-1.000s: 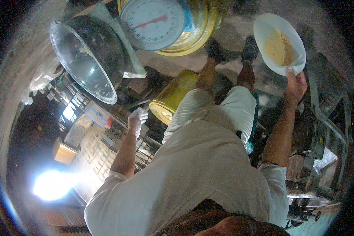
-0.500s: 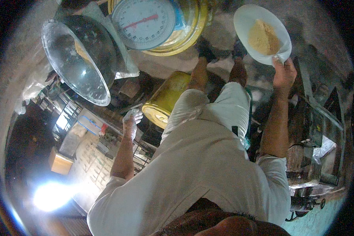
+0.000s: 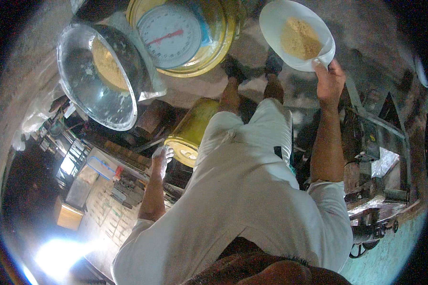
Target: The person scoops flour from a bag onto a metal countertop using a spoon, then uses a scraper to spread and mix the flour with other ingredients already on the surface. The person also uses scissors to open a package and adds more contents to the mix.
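My right hand [image 3: 330, 83] grips a white plastic bowl [image 3: 269, 19] by its near rim. Inside it lies a heap of tan powder [image 3: 300, 39]. My left hand [image 3: 162, 158], coated with white powder, hangs beside the lid of a yellow bucket [image 3: 191, 124]. Its fingers are loosely bent and nothing shows in them. At the upper left a dark basin [image 3: 81, 92], streaked with white, holds more tan powder [image 3: 108, 66]. Next to the basin is a round dial scale [image 3: 170, 45] with a red needle, and a plastic sheet [image 3: 150, 78] lies between them.
A larger yellow tub [image 3: 223, 52] stands behind the scale. My feet [image 3: 234, 69] are on the floor below the bowl. A metal-framed machine [image 3: 366, 137] is close to my right arm. At the left are a wooden box [image 3: 70, 214] and a bright light [image 3: 59, 256].
The white bowl, still in my right hand, has shifted left and up in the picture. More of the powder in the basin shows. The view has turned slightly, and my left hand sits a little lower.
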The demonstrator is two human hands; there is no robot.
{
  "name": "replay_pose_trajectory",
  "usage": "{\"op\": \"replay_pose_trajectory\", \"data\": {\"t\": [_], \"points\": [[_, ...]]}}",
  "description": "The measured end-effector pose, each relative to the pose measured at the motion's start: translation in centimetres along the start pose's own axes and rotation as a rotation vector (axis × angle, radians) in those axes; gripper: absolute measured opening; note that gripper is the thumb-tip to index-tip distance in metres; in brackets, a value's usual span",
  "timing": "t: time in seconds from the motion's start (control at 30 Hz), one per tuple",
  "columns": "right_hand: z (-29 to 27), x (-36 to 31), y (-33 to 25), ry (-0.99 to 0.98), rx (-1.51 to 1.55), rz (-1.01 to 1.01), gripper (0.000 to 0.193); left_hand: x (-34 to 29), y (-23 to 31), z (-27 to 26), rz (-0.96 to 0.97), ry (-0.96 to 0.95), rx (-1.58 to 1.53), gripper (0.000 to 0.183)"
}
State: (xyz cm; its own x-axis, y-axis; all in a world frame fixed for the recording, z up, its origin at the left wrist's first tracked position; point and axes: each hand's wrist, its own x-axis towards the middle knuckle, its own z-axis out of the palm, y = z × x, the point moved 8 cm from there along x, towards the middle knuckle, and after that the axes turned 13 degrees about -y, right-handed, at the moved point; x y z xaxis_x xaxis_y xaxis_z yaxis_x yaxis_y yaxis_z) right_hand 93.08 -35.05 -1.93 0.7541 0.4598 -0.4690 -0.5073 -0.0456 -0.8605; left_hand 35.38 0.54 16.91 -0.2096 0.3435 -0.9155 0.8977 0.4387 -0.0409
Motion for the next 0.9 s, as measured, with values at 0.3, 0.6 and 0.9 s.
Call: {"op": "replay_pose_trajectory", "data": {"t": [0.3,0.6,0.9], "points": [[-0.3,-0.2,3.2,0.066,-0.081,0.173,0.036,-1.1,3.7,0.1,0.159,0.216,-0.130,0.042],[-2.1,0.5,6.9,0.023,-0.230,0.087,0.035,-2.9,13.4,0.8,0.617,0.132,-0.353,0.062],[-2.3,1.6,6.6,0.038,-0.171,0.118,0.037,-5.2,20.1,1.0,0.800,-0.143,-0.835,0.060]]}}
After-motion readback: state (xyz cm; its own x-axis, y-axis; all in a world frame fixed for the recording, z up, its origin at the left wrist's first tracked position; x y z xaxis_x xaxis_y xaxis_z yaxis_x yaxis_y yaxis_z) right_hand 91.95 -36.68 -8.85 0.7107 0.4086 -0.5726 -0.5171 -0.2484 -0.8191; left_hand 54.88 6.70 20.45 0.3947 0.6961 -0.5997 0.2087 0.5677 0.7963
